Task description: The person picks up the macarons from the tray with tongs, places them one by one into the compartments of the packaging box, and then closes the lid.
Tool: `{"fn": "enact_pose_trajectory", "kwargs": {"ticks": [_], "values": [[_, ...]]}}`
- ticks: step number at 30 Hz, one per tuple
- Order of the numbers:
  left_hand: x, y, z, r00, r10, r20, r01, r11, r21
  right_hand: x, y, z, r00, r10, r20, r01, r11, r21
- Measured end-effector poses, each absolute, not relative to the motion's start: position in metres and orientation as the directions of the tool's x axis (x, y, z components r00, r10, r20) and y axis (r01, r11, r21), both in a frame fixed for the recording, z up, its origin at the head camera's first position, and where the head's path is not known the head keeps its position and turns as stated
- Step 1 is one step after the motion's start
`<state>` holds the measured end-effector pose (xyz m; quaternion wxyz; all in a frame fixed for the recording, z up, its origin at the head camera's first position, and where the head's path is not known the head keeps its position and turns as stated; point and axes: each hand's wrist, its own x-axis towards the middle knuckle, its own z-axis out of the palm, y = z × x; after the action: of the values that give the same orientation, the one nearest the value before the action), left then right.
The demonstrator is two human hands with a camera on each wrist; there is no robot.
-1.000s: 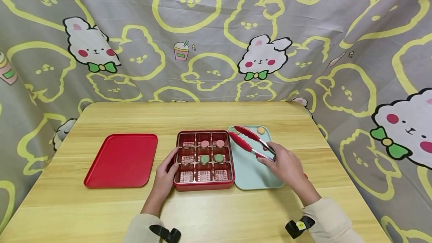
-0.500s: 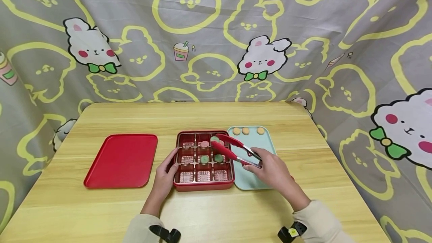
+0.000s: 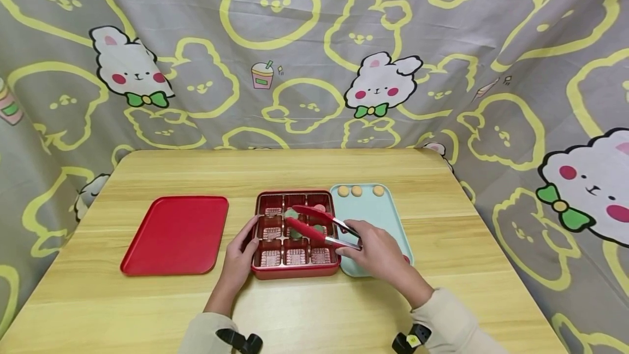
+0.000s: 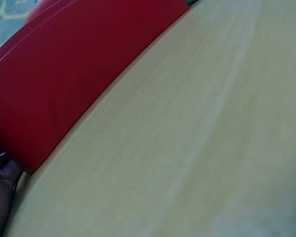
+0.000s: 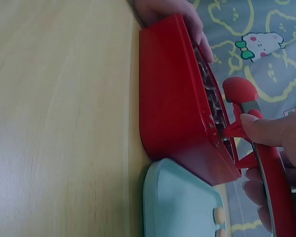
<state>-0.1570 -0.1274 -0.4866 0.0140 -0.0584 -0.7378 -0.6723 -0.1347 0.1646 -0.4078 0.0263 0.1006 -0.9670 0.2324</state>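
My right hand (image 3: 375,250) grips red-tipped tongs (image 3: 314,234), reaching in from the right over a red box (image 3: 295,273). Between the tong tips is a round green cookie (image 3: 291,213), over the back middle part of the box. My left hand (image 3: 239,253) holds the box at its left side, its fingers along the wall and rim. The box has a clear divided insert. Two more green cookies, one of them this green cookie (image 3: 296,233), lie in the middle row, partly covered by the tongs. A pink cookie (image 3: 320,208) sits in the back right compartment.
A pale blue tray (image 3: 400,234) stands against the box's right side, with three tan cookies (image 3: 356,191) along its back edge. To the left lies a flat red tray (image 3: 177,236). A patterned curtain (image 3: 304,42) hangs behind the wooden table (image 3: 295,316).
My right hand has carried the tongs with a green cookie leftward from the blue tray to over the box. My left hand stays at the box's left side.
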Motion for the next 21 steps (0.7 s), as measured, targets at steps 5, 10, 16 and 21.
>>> {"fn": "enact_pose_trajectory", "kwargs": {"ticks": [5,10,16,21], "values": [[-0.163,-0.13,-0.505,-0.991,0.059,0.117,0.121,0.082,0.989,-0.134,0.158,-0.409,-0.968,-0.214,0.133,-0.251,0.871,-0.422],[-0.164,-0.13,-0.509,-0.99,0.059,0.131,0.135,0.085,0.987,-0.134,0.153,-0.41,-0.957,-0.249,0.147,-0.288,0.864,-0.414],[-0.159,-0.129,-0.494,-0.992,0.06,0.107,0.112,0.088,0.99,-0.134,0.149,-0.411,-0.955,-0.267,0.129,-0.296,0.861,-0.413],[-0.154,-0.126,-0.48,-0.993,0.06,0.101,0.107,0.108,0.988,-0.135,0.146,-0.412,-0.953,-0.277,0.126,-0.304,0.867,-0.395]]}}
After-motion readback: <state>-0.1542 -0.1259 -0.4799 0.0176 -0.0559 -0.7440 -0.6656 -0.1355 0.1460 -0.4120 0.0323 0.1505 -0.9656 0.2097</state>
